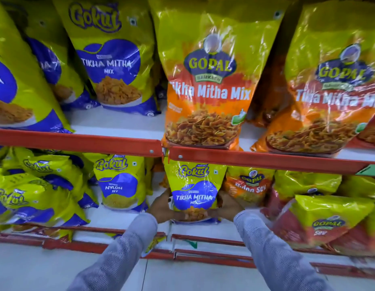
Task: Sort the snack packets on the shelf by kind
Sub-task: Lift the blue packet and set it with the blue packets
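A small yellow and blue Gokul Tikha Mitha Mix packet (194, 185) stands upright on the lower shelf, at its middle. My left hand (161, 206) grips its lower left edge and my right hand (226, 206) grips its lower right edge. To its left stands a Gokul Nylon Sev packet (121, 183). Just right of it, partly hidden, is an orange Gopal Nylon Sev packet (250, 185). On the upper shelf are large Gokul Tikha Mitha Mix packets (111, 59) at left and large Gopal Tikha Mitha Mix packets (207, 85) at right.
Red shelf rails (77, 141) edge both levels. Tumbled Gokul packets (35, 192) fill the lower left, and Gopal Sev packets (327, 223) lean at the lower right. White shelf board (119, 217) shows between the Nylon Sev packet and my left hand. A pale floor (56, 269) lies below.
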The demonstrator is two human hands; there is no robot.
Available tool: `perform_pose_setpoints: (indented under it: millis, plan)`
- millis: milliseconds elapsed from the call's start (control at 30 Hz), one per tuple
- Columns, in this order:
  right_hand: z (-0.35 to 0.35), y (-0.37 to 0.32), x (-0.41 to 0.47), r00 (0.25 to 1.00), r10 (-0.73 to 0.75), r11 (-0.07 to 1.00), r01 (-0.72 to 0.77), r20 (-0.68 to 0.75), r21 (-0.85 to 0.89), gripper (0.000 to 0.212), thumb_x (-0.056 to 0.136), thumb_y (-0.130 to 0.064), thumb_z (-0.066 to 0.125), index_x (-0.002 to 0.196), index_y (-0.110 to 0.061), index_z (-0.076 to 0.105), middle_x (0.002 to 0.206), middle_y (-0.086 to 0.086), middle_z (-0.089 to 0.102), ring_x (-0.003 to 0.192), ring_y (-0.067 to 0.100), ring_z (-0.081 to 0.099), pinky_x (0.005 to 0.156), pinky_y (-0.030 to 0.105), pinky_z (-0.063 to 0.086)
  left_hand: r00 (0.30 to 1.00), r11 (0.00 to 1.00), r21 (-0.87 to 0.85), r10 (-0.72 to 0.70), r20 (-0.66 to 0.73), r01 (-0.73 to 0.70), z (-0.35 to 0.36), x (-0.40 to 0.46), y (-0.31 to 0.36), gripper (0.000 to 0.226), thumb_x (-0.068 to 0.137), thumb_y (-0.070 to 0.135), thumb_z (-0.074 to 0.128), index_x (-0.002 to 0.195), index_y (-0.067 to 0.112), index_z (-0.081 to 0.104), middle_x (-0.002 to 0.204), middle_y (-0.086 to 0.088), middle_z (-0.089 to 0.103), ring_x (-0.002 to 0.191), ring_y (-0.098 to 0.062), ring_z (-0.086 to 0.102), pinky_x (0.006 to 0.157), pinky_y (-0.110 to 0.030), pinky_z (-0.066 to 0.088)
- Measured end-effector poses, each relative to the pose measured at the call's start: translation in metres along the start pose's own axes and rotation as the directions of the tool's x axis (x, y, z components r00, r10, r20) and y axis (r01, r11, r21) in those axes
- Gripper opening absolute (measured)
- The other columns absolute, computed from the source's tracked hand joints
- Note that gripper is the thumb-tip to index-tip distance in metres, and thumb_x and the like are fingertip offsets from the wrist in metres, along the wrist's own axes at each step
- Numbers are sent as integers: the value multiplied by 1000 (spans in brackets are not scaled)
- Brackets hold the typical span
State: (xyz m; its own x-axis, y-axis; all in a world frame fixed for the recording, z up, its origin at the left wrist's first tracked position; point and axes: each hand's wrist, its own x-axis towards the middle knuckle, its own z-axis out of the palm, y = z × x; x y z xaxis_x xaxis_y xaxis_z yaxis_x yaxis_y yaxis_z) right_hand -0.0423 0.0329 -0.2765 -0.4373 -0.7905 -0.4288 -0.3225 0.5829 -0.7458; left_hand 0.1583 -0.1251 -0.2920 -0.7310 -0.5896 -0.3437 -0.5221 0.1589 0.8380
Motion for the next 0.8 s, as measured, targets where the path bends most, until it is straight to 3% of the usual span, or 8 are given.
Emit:
perform_pose_setpoints:
  millis: [100, 200, 267, 367, 467, 533, 633, 800]
  plan:
    - [4, 8, 4, 999, -4, 987, 11, -42, 162, 74, 64, 15, 85, 130, -3, 56, 123, 12, 69, 112, 27, 65, 100, 44, 54, 1000, 991, -133, 2, -4, -2, 2, 9, -7, 78, 52, 0, 96, 118, 22, 61, 110, -3, 72, 107, -28, 67, 75, -23, 60]
    - [12, 8, -7, 995, -7, 970, 31, -100, 241, 75, 58, 22, 85, 122, -8, 59, 112, 9, 70, 97, 19, 65, 86, 36, 53, 995, 992, -108, 52, -82, -61, 6, -4, -2, 73, 52, -2, 97, 98, 38, 58, 101, 4, 71, 94, -18, 67, 77, -31, 57]
    - [13, 2, -22, 989, -32, 960, 70, -142, 272, 73, 56, 22, 87, 110, -18, 60, 104, 2, 71, 86, 4, 67, 77, 28, 56, 985, 987, -113, 101, -139, -118, 6, -20, 1, 72, 53, -2, 97, 100, 38, 59, 100, 9, 73, 92, -10, 69, 81, -29, 57]
    - [2, -15, -51, 971, -120, 949, 173, -206, 265, 73, 54, 15, 92, 104, -29, 61, 100, -11, 73, 81, -12, 70, 72, 9, 55, 966, 972, -120, 178, -188, -203, -4, -51, 18, 65, 48, 13, 100, 96, 41, 66, 90, 27, 78, 90, 8, 71, 73, -10, 56]
    - [-18, -40, -85, 945, -202, 928, 269, -258, 258, 69, 50, 5, 97, 101, -31, 67, 90, -18, 79, 86, 3, 73, 85, 30, 61, 933, 948, -105, 270, -238, -301, -26, -85, 55, 65, 40, 38, 99, 95, 55, 69, 97, 39, 74, 93, 11, 70, 74, -4, 53]
    - [-36, -64, -107, 916, -278, 894, 357, -290, 270, 69, 47, -7, 100, 102, -36, 71, 94, -18, 81, 90, 9, 73, 87, 33, 61, 901, 919, -116, 335, -277, -378, -42, -104, 83, 67, 39, 40, 99, 98, 53, 70, 101, 34, 76, 93, 9, 71, 76, -6, 54]
    - [-60, -105, -135, 861, -403, 832, 486, -311, 267, 67, 44, -26, 95, 104, -45, 71, 101, -24, 79, 92, -5, 72, 79, 12, 56, 850, 867, -127, 427, -309, -482, -64, -123, 120, 64, 42, 32, 99, 100, 43, 73, 101, 22, 80, 91, 4, 74, 76, -12, 57]
    - [-76, -150, -159, 800, -505, 764, 589, -325, 262, 65, 49, -12, 96, 107, -33, 73, 102, -14, 82, 90, -1, 73, 75, 14, 56, 773, 808, -106, 504, -384, -580, -88, -148, 157, 64, 40, 27, 96, 99, 39, 75, 96, 18, 82, 84, 3, 74, 73, -16, 59]
